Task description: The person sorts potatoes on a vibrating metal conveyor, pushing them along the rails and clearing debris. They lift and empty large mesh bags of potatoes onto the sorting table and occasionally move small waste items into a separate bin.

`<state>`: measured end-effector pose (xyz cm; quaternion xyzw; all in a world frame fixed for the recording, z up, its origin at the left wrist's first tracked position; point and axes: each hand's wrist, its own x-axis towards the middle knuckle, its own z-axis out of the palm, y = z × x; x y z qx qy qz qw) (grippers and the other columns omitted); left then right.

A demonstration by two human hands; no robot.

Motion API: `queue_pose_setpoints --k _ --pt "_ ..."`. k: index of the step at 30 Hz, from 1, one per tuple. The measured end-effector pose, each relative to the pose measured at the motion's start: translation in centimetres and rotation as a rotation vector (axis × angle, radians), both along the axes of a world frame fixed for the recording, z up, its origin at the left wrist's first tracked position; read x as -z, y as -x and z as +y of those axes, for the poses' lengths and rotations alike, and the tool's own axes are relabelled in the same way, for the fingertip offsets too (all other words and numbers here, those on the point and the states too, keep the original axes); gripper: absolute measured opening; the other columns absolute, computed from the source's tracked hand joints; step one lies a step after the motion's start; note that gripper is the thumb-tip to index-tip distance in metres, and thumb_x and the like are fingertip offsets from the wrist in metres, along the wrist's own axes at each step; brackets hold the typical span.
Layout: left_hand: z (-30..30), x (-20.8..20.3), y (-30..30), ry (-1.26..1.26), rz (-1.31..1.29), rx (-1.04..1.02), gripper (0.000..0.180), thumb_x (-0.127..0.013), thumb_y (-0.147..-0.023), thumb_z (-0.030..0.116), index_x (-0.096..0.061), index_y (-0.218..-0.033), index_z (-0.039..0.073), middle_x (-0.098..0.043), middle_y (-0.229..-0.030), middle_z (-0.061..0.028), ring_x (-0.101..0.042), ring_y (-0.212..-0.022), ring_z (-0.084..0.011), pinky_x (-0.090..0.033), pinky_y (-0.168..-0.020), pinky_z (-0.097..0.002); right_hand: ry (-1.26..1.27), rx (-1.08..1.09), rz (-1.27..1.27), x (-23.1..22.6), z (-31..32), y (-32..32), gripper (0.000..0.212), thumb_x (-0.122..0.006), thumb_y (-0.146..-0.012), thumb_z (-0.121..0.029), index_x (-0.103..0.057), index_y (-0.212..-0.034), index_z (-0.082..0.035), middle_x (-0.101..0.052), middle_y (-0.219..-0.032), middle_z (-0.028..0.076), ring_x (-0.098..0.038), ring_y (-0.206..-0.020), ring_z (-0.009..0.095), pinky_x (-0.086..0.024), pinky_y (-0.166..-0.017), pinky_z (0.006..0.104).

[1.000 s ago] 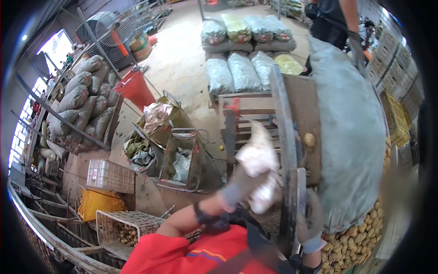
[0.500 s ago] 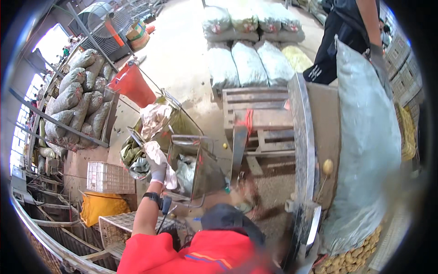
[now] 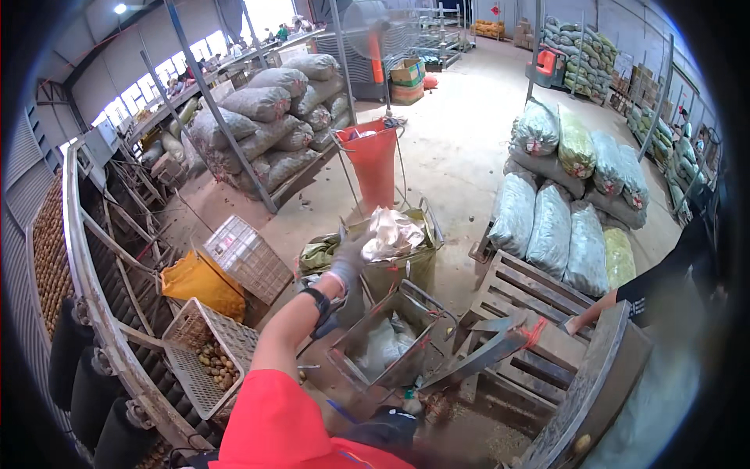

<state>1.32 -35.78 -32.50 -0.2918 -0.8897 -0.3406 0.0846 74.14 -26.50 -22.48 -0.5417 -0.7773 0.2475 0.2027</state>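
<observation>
My left hand, in a grey glove, reaches over the left edge of a green sack held in a metal frame. Its fingers look spread, though slightly blurred, and I see nothing in them. Just beside the fingers, a crumpled heap of whitish-pink cloth lies on top of the sack. Nearer to me stands an open square metal-framed bin with pale plastic bags inside. My right hand is out of view.
A tall red bin stands behind the sack. Left are a white crate, a yellow sack and a crate of potatoes. Wooden pallets and a metal-edged chute lie right. Another person's arm reaches in there.
My view has swung up and to the right. The pale cloth that was in my left hand is no longer in it, and the hand is now beside the cloth heap.
</observation>
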Motion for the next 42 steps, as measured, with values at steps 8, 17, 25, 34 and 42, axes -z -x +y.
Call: queue_pose_setpoints --k 8,17,25,34,42 --pt "5.5 5.9 14.9 0.178 -0.286 -0.093 0.069 -0.076 -0.077 0.012 -0.053 -0.142 0.018 -0.057 -0.138 -0.0165 -0.054 -0.125 -0.0390 -0.044 -0.106 -0.0448 0.027 0.139 -0.086 -0.4 3.8 14.3 0.042 -0.065 -0.095 -0.012 -0.053 -0.133 0.003 -0.062 -0.124 0.018 -0.061 -0.112 0.029 -0.052 -0.094 0.0381" --pt "7.5 18.8 20.1 1.390 0.129 0.692 0.065 -0.060 -0.092 0.015 -0.035 -0.152 0.003 -0.049 -0.145 -0.0183 -0.050 -0.133 -0.0277 -0.046 -0.106 -0.0407 0.187 0.887 0.657 -2.5 2.1 10.3 0.045 -0.065 -0.092 -0.009 -0.053 -0.135 0.002 -0.060 -0.131 0.018 -0.061 -0.117 0.026 -0.053 -0.097 0.0371" --pt "24.6 4.6 11.9 0.829 -0.213 0.600 0.049 -0.055 -0.098 0.016 -0.047 -0.144 0.001 -0.058 -0.126 -0.0140 -0.055 -0.111 -0.0227 -0.048 -0.093 -0.0353 -0.092 0.719 -0.537 -1.7 0.7 8.9 0.049 -0.079 -0.077 -0.042 -0.066 -0.113 -0.011 -0.064 -0.086 0.012 -0.062 -0.083 0.033 -0.047 -0.070 0.0430" --pt "28.7 -16.7 -20.0 0.415 -0.675 1.148 0.035 -0.052 -0.103 0.016 -0.062 -0.131 -0.002 -0.064 -0.086 -0.0011 -0.053 -0.070 -0.0107 -0.046 -0.065 -0.0251 0.113 0.414 0.311 -4.8 -1.2 0.8 0.028 -0.057 -0.096 -0.030 -0.064 -0.115 -0.011 -0.068 -0.102 0.014 -0.065 -0.095 0.038 -0.051 -0.085 0.0449" --pt "21.8 -26.3 -53.7 0.445 -0.437 2.038 0.044 -0.059 -0.093 0.004 -0.054 -0.136 -0.003 -0.067 -0.115 -0.0148 -0.065 -0.102 -0.0233 -0.051 -0.089 -0.0323 -0.219 -0.031 -0.412 7.4 -3.1 -12.8 0.030 -0.055 -0.094 -0.019 -0.062 -0.123 -0.013 -0.063 -0.125 0.005 -0.058 -0.120 0.023 -0.045 -0.103 0.0380"
